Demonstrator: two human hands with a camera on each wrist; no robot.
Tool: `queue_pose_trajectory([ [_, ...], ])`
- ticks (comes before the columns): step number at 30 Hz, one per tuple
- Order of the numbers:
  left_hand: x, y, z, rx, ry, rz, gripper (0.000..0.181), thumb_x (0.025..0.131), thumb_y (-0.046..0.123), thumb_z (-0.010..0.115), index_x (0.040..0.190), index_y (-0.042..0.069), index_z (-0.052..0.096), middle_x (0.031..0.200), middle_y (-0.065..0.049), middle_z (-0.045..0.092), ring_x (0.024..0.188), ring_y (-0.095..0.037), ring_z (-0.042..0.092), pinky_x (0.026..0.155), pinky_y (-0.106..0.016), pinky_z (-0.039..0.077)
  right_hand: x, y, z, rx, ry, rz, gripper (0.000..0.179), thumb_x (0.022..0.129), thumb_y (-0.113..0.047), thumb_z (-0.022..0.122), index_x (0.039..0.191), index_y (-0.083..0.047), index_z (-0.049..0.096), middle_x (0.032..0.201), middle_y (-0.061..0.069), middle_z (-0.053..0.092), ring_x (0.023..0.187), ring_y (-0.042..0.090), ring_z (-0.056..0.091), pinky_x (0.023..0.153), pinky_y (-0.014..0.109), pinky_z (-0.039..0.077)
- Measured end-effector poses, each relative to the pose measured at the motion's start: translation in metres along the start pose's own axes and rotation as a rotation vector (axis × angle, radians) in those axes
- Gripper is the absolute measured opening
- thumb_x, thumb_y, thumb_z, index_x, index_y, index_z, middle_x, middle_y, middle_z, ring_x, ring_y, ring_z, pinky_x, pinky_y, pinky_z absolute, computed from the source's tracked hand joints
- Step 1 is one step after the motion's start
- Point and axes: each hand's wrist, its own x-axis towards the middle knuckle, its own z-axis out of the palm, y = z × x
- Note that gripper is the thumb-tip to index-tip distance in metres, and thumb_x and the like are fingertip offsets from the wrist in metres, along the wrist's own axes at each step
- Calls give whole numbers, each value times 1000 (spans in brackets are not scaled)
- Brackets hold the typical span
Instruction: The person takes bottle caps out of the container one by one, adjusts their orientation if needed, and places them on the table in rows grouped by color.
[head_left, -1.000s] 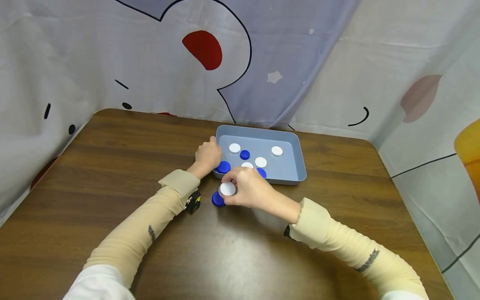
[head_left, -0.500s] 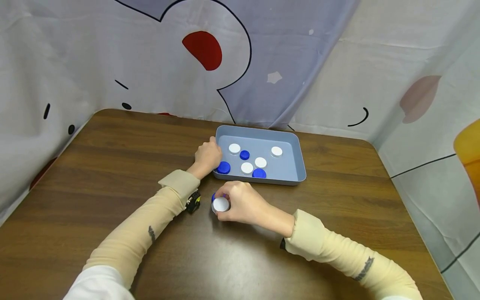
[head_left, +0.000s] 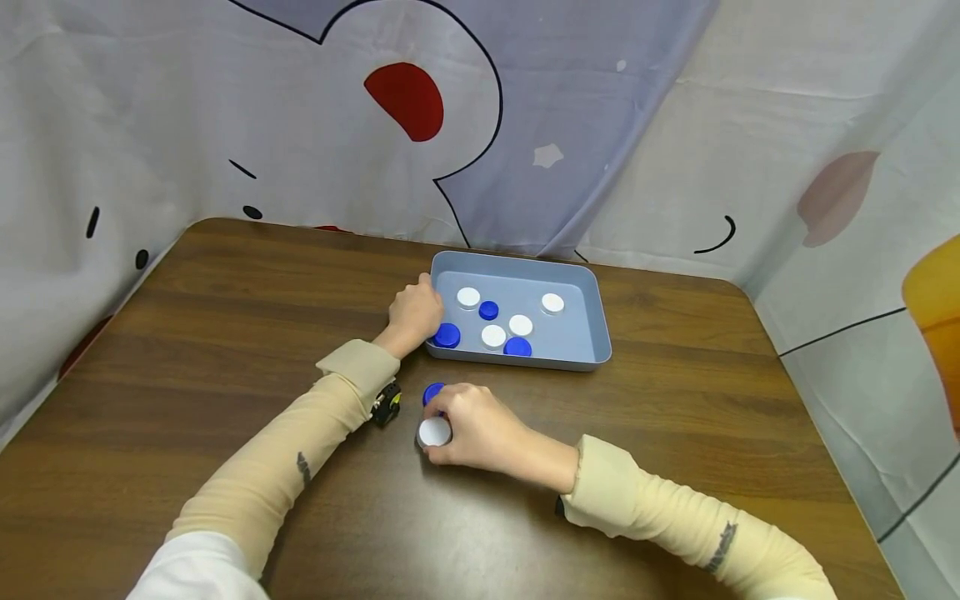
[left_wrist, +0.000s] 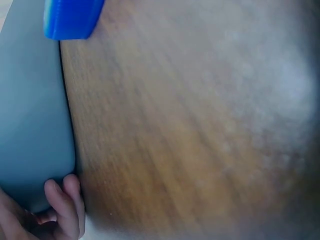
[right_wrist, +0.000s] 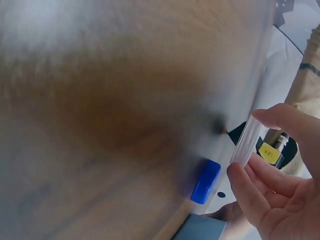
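Note:
My right hand (head_left: 480, 433) pinches a white bottle cap (head_left: 434, 432) between thumb and fingers, flat top facing up. Its ridged side shows in the right wrist view, where the cap (right_wrist: 246, 142) sits between the fingertips. Just behind it on the table is a blue bottle cap (head_left: 432, 392), partly covered by my right fingers. My left hand (head_left: 416, 315) grips the left side of a grey-blue tray (head_left: 573, 342); in the left wrist view its fingers (left_wrist: 64, 205) curl round the tray's corner. The tray holds several white and blue caps.
Inside the tray, a white cap (head_left: 552, 303) lies toward the right and a large blue cap (head_left: 517, 347) at the front wall. The brown wooden table (head_left: 720, 375) stretches to both sides. A patterned curtain (head_left: 585, 125) hangs behind the table.
My right hand has moved toward me and slightly left with the white cap, away from the tray, passing over the blue cap on the table. The left hand and tray stay put.

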Motion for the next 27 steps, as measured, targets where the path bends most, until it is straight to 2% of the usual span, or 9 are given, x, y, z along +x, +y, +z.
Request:
queue_pose_trajectory([
  [7,0,1,-1,-10,-1,3,31,100,21,37,120,-1,47,108,-29,64,100,-44,64,79,-53,53,-3,-3,7,-51,-29,-10,27,69,-30,82,88,-13,72,85,-5,68,82,12,61,72,24,49],
  [12,-1,-1,-2,-10,1,-1,31,100,21,38,118,-1,47,109,-29,64,101,-44,64,80,-53,53,-2,-4,11,-71,-54,-19,28,69,-30,81,90,-14,72,87,-5,67,82,10,60,68,21,48],
  [27,-2,1,-2,-7,-7,-1,31,100,21,39,120,-2,47,110,-29,63,102,-44,63,80,-53,52,-3,-4,15,-76,-54,-15,28,69,-31,82,90,-15,72,87,-5,66,80,8,60,66,19,48],
])
